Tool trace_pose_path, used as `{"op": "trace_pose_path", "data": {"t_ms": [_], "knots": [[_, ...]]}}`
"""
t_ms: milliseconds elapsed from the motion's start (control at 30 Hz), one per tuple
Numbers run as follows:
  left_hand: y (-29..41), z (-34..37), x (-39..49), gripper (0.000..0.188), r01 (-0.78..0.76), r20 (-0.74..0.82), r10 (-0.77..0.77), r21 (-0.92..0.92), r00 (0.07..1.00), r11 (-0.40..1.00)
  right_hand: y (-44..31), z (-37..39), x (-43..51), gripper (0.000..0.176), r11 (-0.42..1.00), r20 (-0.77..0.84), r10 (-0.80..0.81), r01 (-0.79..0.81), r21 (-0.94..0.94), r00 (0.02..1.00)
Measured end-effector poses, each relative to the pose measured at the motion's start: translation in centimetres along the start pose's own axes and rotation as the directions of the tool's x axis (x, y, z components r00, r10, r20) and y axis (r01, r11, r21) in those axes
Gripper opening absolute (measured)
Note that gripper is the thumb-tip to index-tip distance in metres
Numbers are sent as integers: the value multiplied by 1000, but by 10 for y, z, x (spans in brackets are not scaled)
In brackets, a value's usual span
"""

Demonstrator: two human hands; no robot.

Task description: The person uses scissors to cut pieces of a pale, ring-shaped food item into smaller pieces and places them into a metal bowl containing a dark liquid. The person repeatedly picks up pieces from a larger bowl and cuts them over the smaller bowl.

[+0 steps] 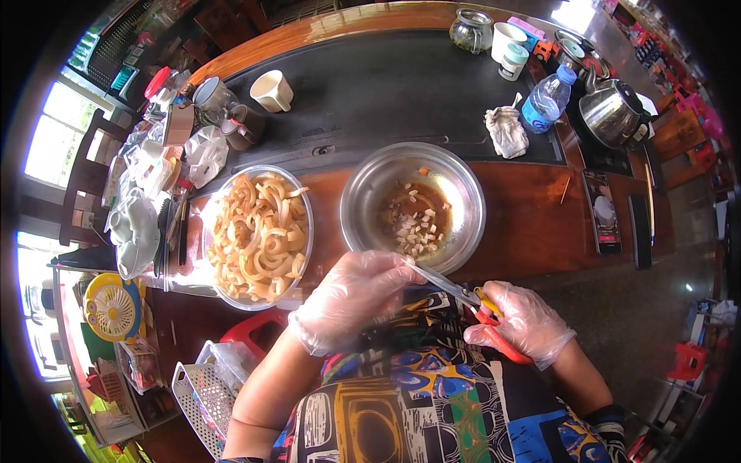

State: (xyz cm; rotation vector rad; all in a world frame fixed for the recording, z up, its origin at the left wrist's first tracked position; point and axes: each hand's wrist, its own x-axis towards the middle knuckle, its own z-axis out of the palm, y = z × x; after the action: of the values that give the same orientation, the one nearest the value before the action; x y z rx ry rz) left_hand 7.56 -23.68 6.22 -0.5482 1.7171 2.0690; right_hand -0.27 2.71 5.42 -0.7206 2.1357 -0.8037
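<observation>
My right hand (518, 321), in a clear plastic glove, grips a pair of scissors (448, 285) by their red and yellow handles. The blades point up and left to the fingertips of my left hand (359, 295), also gloved. Those fingertips are pinched together over the near rim of a stainless steel bowl (358, 199); anything small between them is hidden. Inside the bowl, pale chopped bits (419, 231), which look like garlic, lie in a brown liquid (405, 199). Left of the bowl, a clear plastic tub (312, 231) is heaped with curled tan strips (260, 237) of food.
A crumpled cloth (506, 132), a plastic water bottle (547, 101) and a steel kettle (613, 113) stand at the right. Farther right lies a phone (602, 211). A cream cup (272, 91) stands back left; bags and teaware (133, 226) crowd the left edge.
</observation>
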Motion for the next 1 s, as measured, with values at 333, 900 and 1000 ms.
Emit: {"op": "trace_pose_path", "data": {"t_ms": [333, 900, 1000], "knots": [[6, -2, -1, 26, 21, 17, -22, 39, 1000, 999, -2, 3, 1, 60, 997, -96, -74, 74, 0, 993], [3, -1, 1, 26, 18, 1, -18, 27, 1000, 999, 11, 6, 0, 74, 993, -82, -85, 77, -94, 993], [3, -1, 1, 26, 25, 5, -25, 10, 1000, 1000, 11, 7, 0, 76, 986, -120, -125, 110, -126, 985]]}}
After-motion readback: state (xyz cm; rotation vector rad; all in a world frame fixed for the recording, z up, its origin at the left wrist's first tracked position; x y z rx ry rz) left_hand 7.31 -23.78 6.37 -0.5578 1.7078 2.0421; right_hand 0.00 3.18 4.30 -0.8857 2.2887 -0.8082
